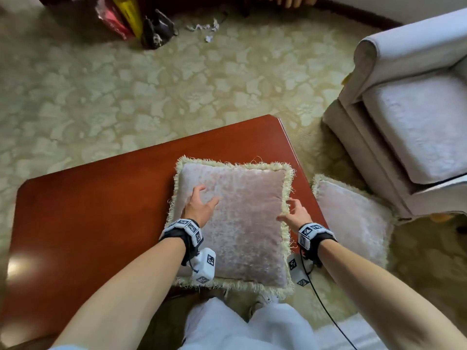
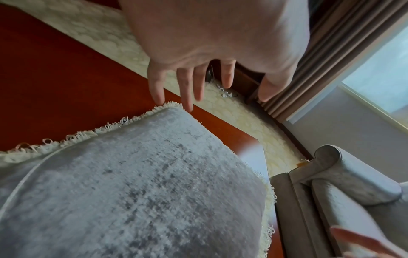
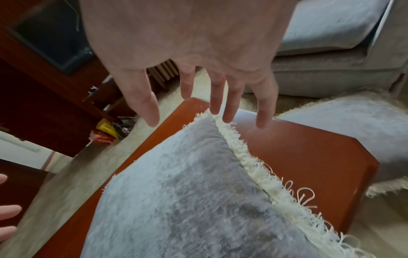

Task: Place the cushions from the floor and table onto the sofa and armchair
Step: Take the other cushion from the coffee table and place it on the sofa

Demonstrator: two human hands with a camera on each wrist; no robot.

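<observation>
While your fingers (image 3: 229,104) are spread and empty, grip the cushion (image 1: 240,223) at nine and three o'clock.

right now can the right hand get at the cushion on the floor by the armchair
Probably yes: the floor cushion lies just right of the right hand, past the table edge, with nothing between them, and that hand is open.

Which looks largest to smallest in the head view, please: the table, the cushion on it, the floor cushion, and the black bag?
1. Table, clearly the largest.
2. Cushion on the table.
3. Floor cushion, partly hidden by the table and the right hand, so these two may match.
4. Black bag, smallest, though farthest from the camera.
</observation>
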